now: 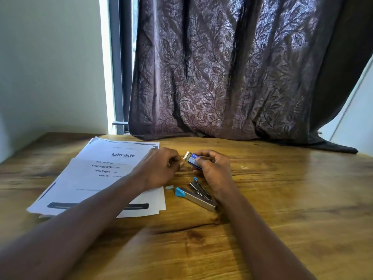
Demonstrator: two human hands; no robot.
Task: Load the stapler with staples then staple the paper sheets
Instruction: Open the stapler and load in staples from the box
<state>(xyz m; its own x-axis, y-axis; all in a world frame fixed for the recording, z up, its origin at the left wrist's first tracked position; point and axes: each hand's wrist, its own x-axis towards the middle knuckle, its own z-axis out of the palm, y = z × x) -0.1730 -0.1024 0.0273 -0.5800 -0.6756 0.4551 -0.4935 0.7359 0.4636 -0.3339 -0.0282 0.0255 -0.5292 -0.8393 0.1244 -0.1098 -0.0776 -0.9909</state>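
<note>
My right hand (212, 168) grips a small blue staple box (193, 159), whose white inner tray sticks out at its left end. My left hand (161, 168) is just left of the box with fingers curled; whether it pinches anything is hidden. A blue and silver stapler (196, 196) lies swung open on the wooden table below my hands. A short strip of staples (169, 187) lies by the stapler's blue tip. A stack of printed paper sheets (96, 178) lies on the left, under my left forearm.
A dark patterned curtain (232, 77) hangs down onto the back of the wooden table (282, 199). A white wall and a window frame (119, 77) stand behind on the left.
</note>
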